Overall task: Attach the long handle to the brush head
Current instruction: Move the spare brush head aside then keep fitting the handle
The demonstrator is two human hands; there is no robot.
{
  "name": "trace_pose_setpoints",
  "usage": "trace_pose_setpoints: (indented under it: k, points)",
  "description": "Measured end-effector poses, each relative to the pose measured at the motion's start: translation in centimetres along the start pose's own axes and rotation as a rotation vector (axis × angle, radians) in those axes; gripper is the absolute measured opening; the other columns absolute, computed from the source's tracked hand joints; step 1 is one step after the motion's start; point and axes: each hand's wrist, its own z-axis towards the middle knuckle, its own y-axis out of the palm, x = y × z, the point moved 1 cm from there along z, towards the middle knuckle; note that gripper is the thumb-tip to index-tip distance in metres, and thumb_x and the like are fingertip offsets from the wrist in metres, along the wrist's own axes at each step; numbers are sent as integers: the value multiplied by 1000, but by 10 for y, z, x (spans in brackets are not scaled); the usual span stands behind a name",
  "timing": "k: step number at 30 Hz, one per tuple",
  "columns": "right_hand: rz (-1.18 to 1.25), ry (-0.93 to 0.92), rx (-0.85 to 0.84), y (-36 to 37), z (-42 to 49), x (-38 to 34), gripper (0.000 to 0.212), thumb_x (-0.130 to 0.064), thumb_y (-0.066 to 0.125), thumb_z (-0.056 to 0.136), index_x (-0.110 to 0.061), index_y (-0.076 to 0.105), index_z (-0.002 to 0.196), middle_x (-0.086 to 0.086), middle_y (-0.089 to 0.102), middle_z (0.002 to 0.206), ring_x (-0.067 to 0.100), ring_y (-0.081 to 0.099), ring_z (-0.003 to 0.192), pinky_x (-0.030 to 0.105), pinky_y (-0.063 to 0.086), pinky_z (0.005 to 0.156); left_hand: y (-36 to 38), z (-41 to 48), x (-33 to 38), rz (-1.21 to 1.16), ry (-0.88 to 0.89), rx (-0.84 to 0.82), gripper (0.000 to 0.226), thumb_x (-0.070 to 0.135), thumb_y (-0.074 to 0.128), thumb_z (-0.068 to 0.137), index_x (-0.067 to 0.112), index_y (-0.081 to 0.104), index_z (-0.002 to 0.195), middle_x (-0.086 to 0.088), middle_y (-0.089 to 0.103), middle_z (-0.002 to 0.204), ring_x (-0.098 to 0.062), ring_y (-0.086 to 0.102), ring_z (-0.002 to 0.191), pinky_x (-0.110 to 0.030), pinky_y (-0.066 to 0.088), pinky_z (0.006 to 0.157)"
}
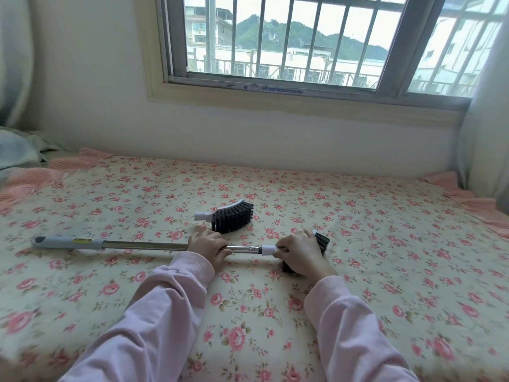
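Observation:
The long handle (137, 245) lies across the flowered bed sheet, a metal tube with a grey grip at its left end. My left hand (209, 246) is wrapped around the tube near its right end. My right hand (301, 253) covers a brush head (322, 240) with black bristles, whose white socket (267, 250) meets the tip of the tube. A second brush head (230, 216), white-backed with black bristles, lies loose on the sheet just beyond my left hand.
The bed sheet (385, 257) spreads wide on both sides. A wall and a barred window (289, 42) stand behind the bed. A crumpled pillow or blanket (19, 153) sits at the far left, a curtain (487, 147) at the right.

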Motion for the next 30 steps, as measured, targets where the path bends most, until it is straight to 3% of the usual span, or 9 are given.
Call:
trace_pose_setpoints:
  k: [2,6,9,13,16,21,24,30]
  points:
    - [-3,4,1,-1,0,0,37,-34,53,91,-27,41,57,0,53,73,21,45,75,39,15,114,-2,1,0,-20,18,7,26,29,56,90,14,66,108,0,62,115,-18,40,120,-36,18,105]
    - [0,6,-2,-2,-1,-1,19,-33,53,92,-21,63,82,-1,56,78,24,55,85,40,14,115,-4,-2,-1,-111,46,106,19,16,69,80,4,72,94,-12,68,102,-29,49,112,-48,19,103]
    - [-5,14,-2,-3,-2,-2,22,-33,52,92,-16,67,91,-1,56,79,24,58,93,40,13,115,-6,-4,1,-74,7,53,25,25,67,82,9,69,102,-7,64,110,-24,45,115,-43,18,105]
    - [5,9,0,-3,-2,-2,18,-33,53,92,-21,62,82,-1,57,79,22,54,86,40,14,115,-6,-2,2,-26,-16,-3,34,39,60,85,18,63,112,1,59,117,-17,39,119,-38,20,105]
    - [0,7,-7,-2,-2,-1,18,-33,52,92,-22,60,80,-1,56,78,23,53,83,40,14,115,-7,-1,4,37,-4,-61,30,36,52,91,19,62,113,4,58,120,-16,36,123,-39,19,106]
    - [5,3,-7,-2,-1,-1,35,-32,53,92,-27,43,59,-4,48,63,19,45,74,40,15,116,-7,-1,2,-33,-1,-26,24,28,60,88,12,68,105,-1,65,111,-19,42,119,-46,13,110]
    - [8,2,-5,-2,-1,-1,32,-32,53,92,-26,44,61,-3,51,67,19,45,75,40,14,116,-8,-2,1,-28,1,-27,24,29,61,86,13,68,104,-1,65,110,-19,43,118,-47,13,110]
    - [-5,-4,-9,-2,-1,-2,47,-33,54,91,-31,29,51,-10,40,57,19,44,74,40,17,116,-7,-3,4,-46,-24,-39,33,38,59,86,18,64,111,0,61,113,-19,42,115,-44,17,109]
